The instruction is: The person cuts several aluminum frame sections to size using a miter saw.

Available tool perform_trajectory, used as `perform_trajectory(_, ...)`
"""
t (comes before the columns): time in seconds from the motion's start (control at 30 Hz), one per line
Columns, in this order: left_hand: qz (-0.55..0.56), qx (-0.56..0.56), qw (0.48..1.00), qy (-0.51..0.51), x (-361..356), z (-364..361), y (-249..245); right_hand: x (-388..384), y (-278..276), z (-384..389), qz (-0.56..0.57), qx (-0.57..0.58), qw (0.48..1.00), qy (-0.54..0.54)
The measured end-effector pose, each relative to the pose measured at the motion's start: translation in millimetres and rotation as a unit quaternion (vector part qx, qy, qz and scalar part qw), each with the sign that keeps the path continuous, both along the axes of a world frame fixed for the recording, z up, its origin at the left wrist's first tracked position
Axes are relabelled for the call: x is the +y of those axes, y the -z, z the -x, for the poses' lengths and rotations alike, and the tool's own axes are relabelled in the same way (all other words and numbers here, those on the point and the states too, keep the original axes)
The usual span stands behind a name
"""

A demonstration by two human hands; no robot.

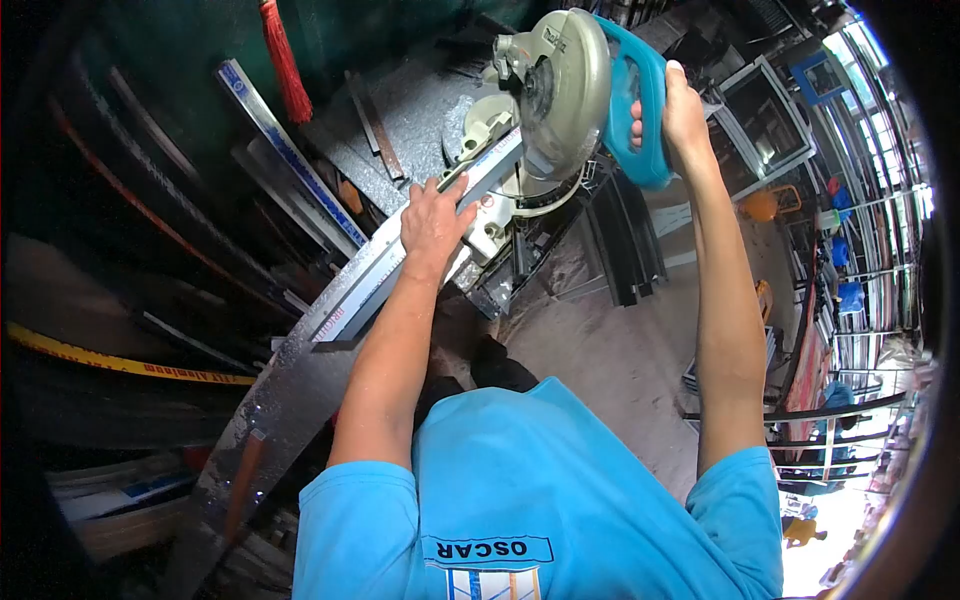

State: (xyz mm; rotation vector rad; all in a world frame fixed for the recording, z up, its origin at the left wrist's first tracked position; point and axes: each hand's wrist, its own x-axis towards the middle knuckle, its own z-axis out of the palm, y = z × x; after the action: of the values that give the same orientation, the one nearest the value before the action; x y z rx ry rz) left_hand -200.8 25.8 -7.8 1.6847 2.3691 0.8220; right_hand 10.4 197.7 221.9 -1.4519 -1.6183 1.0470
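A miter saw (565,95) with a beige blade guard and a teal handle (650,110) stands at the top middle. My right hand (684,115) is wrapped round that handle, its fingertips showing through the loop. A long, pale aluminum profile (365,290) with printed protective film runs slantwise up to the saw, its far end beside the guard. My left hand (437,225) grips the profile a short way from the guard, fingers over its upper edge. The blade itself is hidden by the guard.
A narrow metal bench (270,400) extends lower left under the profile. Several long bars, one a yellow strip (130,362), lean at the left. Dark profiles (622,235) lie right of the saw. A red tassel (286,65) hangs above. A framed window (765,125) stands upper right.
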Motion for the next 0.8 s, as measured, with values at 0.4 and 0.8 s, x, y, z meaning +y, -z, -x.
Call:
perform_trajectory(0.4,0.032,-0.050,0.998,0.009,-0.6,0.3,-4.5,-4.9,13.3,-6.0,-0.010,0.013,1.000,-0.006)
perform_trajectory(0.8,0.028,-0.011,1.000,0.004,0.2,-0.4,-3.9,-11.3,15.6,-4.3,-0.014,0.020,1.000,-0.002)
